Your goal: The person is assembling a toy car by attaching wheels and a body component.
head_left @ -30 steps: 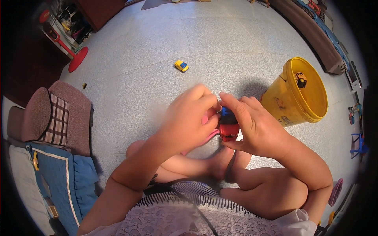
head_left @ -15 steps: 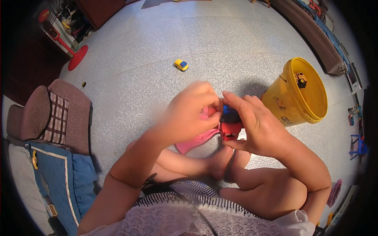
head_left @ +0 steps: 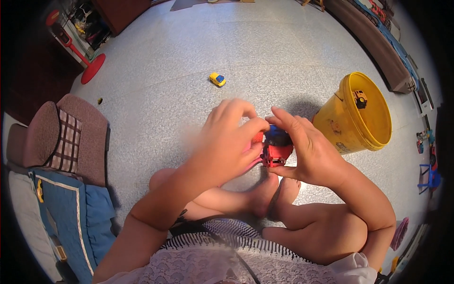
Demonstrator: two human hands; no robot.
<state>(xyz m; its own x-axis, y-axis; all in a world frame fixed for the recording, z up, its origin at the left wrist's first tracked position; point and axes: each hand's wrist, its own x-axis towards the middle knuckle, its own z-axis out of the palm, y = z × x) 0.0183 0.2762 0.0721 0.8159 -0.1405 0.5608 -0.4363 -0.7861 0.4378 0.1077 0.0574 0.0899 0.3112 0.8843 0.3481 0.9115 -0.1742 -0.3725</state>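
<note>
Grey floor (head_left: 165, 97), red toy (head_left: 278, 154) in right hand (head_left: 316, 154)

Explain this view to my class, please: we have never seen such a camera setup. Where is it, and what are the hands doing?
There is no machine, just a person's two bare hands. A fisheye camera worn on the head looks down, so straight edges bend near the rim. The right hand holds a small red toy vehicle with a dark-blue top. The left hand is curled beside it, near some pink material. On the speckled grey floor are a small yellow-and-blue toy car and a round yellow bucket with a toy inside.
</note>
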